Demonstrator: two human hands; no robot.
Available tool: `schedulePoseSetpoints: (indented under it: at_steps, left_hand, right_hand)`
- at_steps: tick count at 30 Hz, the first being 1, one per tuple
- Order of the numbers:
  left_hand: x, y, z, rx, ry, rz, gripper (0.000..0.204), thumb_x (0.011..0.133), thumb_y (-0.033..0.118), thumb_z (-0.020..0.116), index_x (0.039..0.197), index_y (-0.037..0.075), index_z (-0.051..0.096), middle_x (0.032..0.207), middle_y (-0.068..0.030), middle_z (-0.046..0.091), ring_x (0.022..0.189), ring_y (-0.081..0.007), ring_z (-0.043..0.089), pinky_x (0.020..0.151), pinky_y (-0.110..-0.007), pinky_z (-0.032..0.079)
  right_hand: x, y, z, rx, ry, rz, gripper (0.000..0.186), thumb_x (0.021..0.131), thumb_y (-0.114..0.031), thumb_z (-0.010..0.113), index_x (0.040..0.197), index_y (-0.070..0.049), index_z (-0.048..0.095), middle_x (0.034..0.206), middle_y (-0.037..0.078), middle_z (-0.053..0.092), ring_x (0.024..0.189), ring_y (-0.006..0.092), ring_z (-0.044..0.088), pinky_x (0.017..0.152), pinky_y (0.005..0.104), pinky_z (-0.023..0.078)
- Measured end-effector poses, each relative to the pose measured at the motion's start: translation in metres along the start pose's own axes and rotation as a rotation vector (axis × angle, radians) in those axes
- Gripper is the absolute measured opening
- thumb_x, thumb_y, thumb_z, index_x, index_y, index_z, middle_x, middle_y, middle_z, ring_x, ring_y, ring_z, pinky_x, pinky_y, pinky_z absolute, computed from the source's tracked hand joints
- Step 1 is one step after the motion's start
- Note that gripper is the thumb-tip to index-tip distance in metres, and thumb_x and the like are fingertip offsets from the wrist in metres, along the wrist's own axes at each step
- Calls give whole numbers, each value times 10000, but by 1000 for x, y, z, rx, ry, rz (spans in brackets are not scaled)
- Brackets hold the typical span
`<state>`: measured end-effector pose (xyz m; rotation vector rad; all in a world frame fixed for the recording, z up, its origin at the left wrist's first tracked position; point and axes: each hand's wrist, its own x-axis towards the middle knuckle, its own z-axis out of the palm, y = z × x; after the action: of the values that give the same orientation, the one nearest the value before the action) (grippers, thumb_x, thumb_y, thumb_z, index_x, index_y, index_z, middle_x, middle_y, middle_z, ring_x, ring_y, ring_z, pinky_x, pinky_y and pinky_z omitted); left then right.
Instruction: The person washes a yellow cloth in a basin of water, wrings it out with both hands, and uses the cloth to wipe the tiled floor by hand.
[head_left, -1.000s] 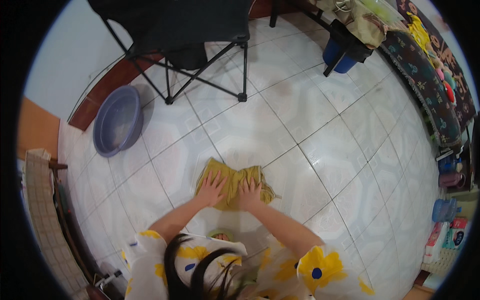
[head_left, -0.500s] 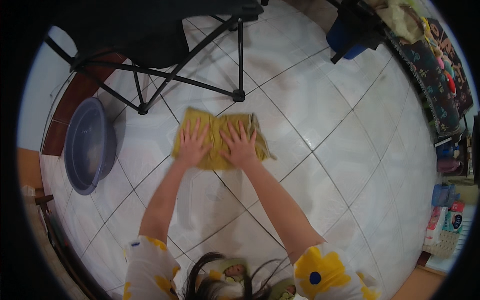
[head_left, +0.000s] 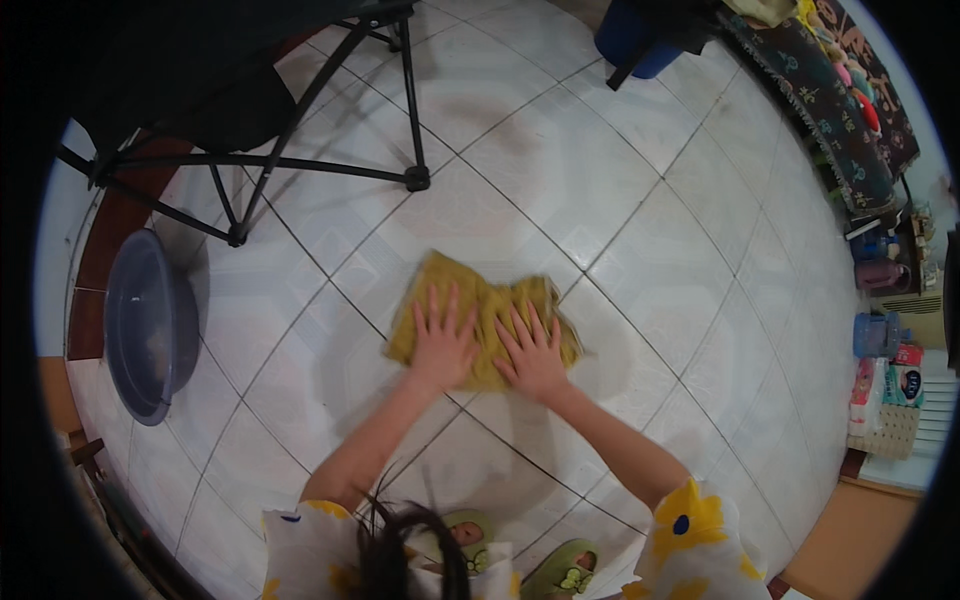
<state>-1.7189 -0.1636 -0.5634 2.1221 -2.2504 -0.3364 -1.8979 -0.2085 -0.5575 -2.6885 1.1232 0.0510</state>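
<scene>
My left hand [head_left: 442, 343] and my right hand [head_left: 530, 356] lie side by side, fingers spread and flat on a crumpled mustard-yellow cloth [head_left: 436, 273], which rests on the white tiled floor [head_left: 620, 225]. Both palms face down and the fingertips point away from me. My feet, in green slippers [head_left: 570, 568], show below at the lower edge, partly hidden by dark hair and my flowered sleeves.
A folding chair [head_left: 250, 165] with black legs stands ahead on the left, beside a purple-grey basin [head_left: 160, 325]. A blue bucket [head_left: 638, 55] is at the back. A couch with patterned cover [head_left: 812, 115], water bottles [head_left: 877, 333] and tissue packs [head_left: 866, 395] line the right.
The cloth, with both hands on it, went forward toward the chair, then came back toward me and to the right. The chair and basin have shifted in the view.
</scene>
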Motion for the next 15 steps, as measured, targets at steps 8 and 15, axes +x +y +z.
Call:
schedulePoseSetpoints:
  at_steps: [8, 15]
  left_hand:
    - [-68, 77, 6, -204, -85, 217, 631, 807, 451, 475, 1335, 125, 364, 1441, -213, 103, 1306, -458, 73, 990, -640, 80]
    - [48, 18, -5, -104, 69, 275, 655, 818, 505, 450, 1351, 144, 334, 1453, -159, 116, 1328, -399, 66, 1022, -596, 60]
  right_hand:
    - [-132, -11, 3, -8, -194, 199, 571, 846, -460, 443, 1336, -179, 359, 1421, 116, 237, 1331, 344, 117, 994, 622, 69]
    - [-17, 22, -6, 28, 67, 323, 596, 801, -487, 509, 1331, -255, 369, 1457, 67, 156, 1339, 339, 84, 982, 646, 63]
